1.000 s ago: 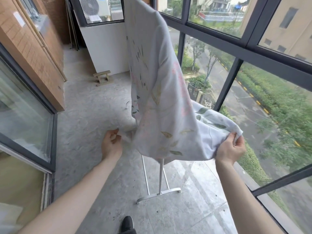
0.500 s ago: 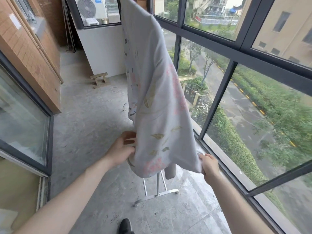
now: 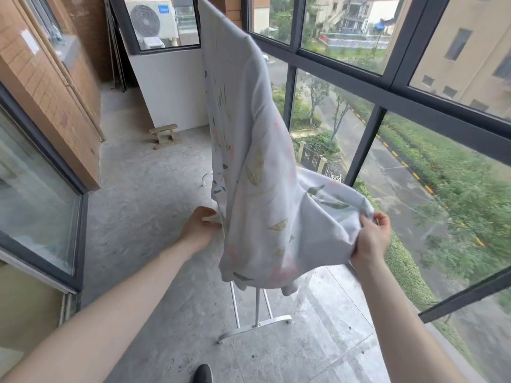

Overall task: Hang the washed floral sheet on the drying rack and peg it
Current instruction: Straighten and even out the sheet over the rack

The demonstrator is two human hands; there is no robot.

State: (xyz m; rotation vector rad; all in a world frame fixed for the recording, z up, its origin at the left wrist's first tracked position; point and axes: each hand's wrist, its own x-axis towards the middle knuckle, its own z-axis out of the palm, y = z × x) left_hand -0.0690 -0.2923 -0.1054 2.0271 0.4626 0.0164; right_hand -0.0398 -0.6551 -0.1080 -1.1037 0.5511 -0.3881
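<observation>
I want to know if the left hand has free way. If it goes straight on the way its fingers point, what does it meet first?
Most likely the sheet: the left hand points right, its fingers already at the hanging edge. Whether they touch is unclear.

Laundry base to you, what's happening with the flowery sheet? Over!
Right hand grips floral sheet edge, pulled toward window. Left hand touches its other edge. Sheet draped over drying rack. No pegs seen.

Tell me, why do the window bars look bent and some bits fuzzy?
Head view: the wide-angle lens bows the dark window frame near the edges; soft daylight comes through the glass, with no hard shadows; the brick wall at left is smeared; the floral sheet and right hand look slightly soft.
</observation>
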